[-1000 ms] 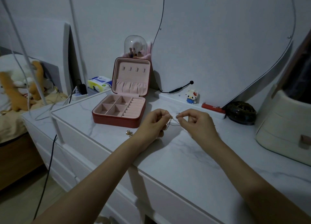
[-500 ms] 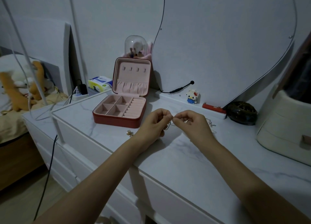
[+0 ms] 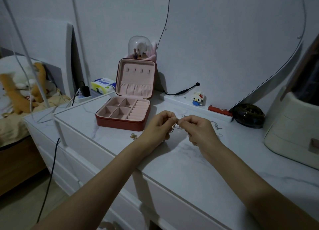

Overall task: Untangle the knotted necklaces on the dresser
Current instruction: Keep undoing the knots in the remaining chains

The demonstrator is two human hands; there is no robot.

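Two hands meet over the dresser [image 3: 181, 174], fingertips almost touching, with the knotted necklaces [image 3: 174, 126] pinched between them just above the marble top. The left hand [image 3: 158, 126] curls its thumb and fingers round a gold-coloured loop of chain that hangs below its fingertips; the right hand [image 3: 200, 131] pinches a thinner strand at the same spot. More fine chain [image 3: 217, 128] trails on the top just right of the right hand; how the strands cross inside the knot is too small to tell. A small gold piece [image 3: 133, 135] lies on the marble near the left wrist. Behind the left hand sits an open red jewelry box [image 3: 124, 116] with pink compartments, lid upright. Farther back stand a glass dome [image 3: 139, 46], a block figure [image 3: 198, 98] and a dark round case [image 3: 248, 115].
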